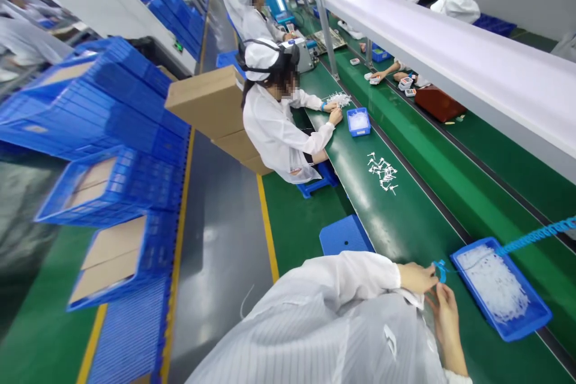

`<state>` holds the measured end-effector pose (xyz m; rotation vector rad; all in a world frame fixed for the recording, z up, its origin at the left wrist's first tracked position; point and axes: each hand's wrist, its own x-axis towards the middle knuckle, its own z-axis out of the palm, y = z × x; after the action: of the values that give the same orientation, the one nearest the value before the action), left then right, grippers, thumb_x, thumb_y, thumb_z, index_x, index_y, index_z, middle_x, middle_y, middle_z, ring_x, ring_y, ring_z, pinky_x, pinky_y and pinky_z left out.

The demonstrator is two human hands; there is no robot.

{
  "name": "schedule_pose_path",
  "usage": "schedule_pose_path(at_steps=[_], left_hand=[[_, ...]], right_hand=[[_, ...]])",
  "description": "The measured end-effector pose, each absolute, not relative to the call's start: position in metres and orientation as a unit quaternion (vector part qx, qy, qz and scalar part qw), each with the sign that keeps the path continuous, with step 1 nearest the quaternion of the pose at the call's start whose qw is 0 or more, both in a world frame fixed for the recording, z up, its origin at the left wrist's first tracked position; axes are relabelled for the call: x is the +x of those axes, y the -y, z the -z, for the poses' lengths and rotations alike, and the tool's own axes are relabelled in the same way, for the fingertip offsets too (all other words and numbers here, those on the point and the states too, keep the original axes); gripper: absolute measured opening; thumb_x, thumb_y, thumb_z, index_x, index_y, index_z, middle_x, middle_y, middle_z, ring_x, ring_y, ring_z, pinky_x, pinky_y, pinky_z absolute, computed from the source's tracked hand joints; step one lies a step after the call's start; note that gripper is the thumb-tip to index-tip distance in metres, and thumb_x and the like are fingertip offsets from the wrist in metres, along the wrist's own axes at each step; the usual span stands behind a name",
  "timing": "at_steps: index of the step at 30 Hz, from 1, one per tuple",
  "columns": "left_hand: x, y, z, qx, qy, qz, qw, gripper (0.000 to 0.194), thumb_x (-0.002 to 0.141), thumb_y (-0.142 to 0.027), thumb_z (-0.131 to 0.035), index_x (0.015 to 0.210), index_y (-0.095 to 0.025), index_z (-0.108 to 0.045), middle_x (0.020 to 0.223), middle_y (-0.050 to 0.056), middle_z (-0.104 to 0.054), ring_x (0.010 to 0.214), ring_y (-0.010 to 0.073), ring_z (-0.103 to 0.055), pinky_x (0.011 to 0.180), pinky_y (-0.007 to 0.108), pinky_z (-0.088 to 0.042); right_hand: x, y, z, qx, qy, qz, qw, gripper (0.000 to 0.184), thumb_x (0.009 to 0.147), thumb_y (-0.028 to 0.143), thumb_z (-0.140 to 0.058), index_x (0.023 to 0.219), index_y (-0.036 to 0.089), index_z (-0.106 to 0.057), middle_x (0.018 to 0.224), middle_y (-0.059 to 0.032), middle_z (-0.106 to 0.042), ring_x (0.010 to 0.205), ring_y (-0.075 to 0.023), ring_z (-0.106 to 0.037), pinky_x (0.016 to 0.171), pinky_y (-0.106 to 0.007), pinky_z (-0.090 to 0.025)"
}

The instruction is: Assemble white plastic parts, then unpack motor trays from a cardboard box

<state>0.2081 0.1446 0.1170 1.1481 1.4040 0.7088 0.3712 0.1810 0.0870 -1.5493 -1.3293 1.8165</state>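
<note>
Grip of left hand (418, 278) and right hand (446, 312) appears clamped on the blue, fabric-looking looped band (443, 273) above the green tabletop (405, 231). Probably light, soft and pliable, it suits fingertip pinches along its edges.

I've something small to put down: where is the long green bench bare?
The long green bench has bare room between the small scattered white pieces and the left hand. It is crowded around the right hand and thin blue band, beside the rectangular blue plastic tray.
</note>
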Motion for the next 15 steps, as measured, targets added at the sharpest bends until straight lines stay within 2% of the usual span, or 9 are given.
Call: schedule_pose_path(at_steps=[3,6,10,15], left_hand=[[0.212,-0.137,-0.121,0.550,-0.605,-0.240,0.523,0.024,0.091,-0.018,-0.060,0.115,-0.018,-0.064,0.133,0.020,-0.055,0.124,0.0368,-0.057,0.105,0.060,-0.043],[0.206,-0.133,-0.122,0.590,-0.597,-0.213,0.500,0.024,0.090,-0.020,-0.055,0.111,-0.024,-0.066,0.127,0.024,-0.057,0.119,0.0437,-0.060,0.095,0.064,-0.046],[0.194,-0.133,-0.115,0.603,-0.598,-0.182,0.496,0.029,0.089,-0.023,-0.062,0.117,-0.032,-0.065,0.117,0.016,-0.064,0.114,0.0366,-0.065,0.092,0.056,-0.051],[0.187,-0.133,-0.094,0.574,-0.619,-0.161,0.511,0.022,0.094,-0.025,-0.064,0.116,-0.024,-0.066,0.117,0.007,-0.067,0.108,0.0205,-0.065,0.096,0.041,-0.054]], right_hand=[[0.370,-0.183,-0.079,-0.561,0.448,-0.658,0.228,0.058,0.057,0.067,-0.080,0.087,0.024,-0.055,0.082,-0.0011,-0.070,0.071,-0.0207,-0.071,0.066,-0.037,-0.062],[0.371,-0.185,-0.073,-0.573,0.435,-0.647,0.252,0.055,0.053,0.062,-0.083,0.082,0.024,-0.058,0.078,-0.0010,-0.069,0.067,-0.0190,-0.068,0.061,-0.033,-0.059],[0.374,-0.187,-0.070,-0.601,0.436,-0.605,0.288,0.048,0.050,0.057,-0.083,0.075,0.025,-0.057,0.072,-0.0009,-0.065,0.068,-0.0213,-0.066,0.057,-0.034,-0.056],[0.373,-0.186,-0.074,-0.630,0.448,-0.554,0.307,0.054,0.048,0.065,-0.078,0.075,0.025,-0.054,0.074,-0.0020,-0.062,0.075,-0.0247,-0.063,0.061,-0.038,-0.053]])
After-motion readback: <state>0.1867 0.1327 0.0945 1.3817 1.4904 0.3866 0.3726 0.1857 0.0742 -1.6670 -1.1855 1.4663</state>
